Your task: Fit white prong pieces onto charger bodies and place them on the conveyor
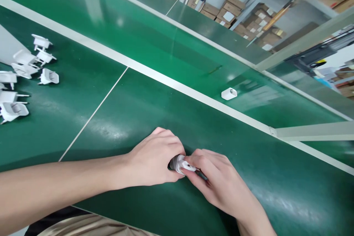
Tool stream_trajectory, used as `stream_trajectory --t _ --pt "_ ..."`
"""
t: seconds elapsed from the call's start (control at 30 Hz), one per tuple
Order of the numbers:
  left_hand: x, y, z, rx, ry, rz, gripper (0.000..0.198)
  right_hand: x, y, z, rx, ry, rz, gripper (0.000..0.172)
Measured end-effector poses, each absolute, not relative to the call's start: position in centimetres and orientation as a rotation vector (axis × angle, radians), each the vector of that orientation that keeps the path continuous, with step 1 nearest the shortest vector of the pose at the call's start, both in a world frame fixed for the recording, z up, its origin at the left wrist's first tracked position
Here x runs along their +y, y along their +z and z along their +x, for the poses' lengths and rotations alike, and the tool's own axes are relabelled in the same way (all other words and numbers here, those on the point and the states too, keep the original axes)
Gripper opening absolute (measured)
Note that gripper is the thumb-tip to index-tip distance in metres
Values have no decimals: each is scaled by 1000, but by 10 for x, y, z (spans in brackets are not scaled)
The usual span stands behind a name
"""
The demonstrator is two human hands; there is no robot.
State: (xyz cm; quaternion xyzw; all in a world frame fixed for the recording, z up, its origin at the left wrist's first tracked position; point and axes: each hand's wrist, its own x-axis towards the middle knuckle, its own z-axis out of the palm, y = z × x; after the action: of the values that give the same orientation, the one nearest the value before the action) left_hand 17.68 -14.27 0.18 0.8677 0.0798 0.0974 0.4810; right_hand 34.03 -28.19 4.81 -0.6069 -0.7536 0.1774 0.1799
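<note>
My left hand is closed around a small white power plug housing, whose left part is shaded grey inside my fingers. From the other side, my right hand pinches the same plug between thumb and fingers. A dark metal pin shows at its right end, close to the right fingertips. Both hands nearly meet above the green table. The fingers cover much of the plug, so I cannot tell whether it is one piece or two pressed together.
Several white plug pieces with pins lie in a loose group at the left. Beyond the white table strip, one white plug shell sits on a green surface. A pale metal post stands at the right. Shelves with cardboard boxes are behind.
</note>
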Motion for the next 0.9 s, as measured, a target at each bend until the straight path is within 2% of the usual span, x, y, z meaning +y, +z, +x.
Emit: stream_trajectory --t 0.2,0.53,0.73,0.77,0.83,0.87,0.9 --pt "-142 1 177 199 244 2118 21 -280 49 343 -2140 533 -1667 7" --pt "-141 0 179 190 275 2134 20 -276 44 341 -2264 360 -1664 15" --pt "-146 -4 178 184 297 2138 20 -290 38 333 -2146 329 -1744 10" --pt "-148 -4 178 195 296 2135 20 -293 38 338 -2088 388 -1785 12" --pt "-148 -2 183 235 290 2115 23 -293 35 361 -1835 436 -1939 29" --pt "-143 0 189 255 282 2108 27 -289 35 380 -1654 377 -2023 38" --pt "-136 3 196 275 273 2112 32 -283 34 403 -1374 164 -2144 44"
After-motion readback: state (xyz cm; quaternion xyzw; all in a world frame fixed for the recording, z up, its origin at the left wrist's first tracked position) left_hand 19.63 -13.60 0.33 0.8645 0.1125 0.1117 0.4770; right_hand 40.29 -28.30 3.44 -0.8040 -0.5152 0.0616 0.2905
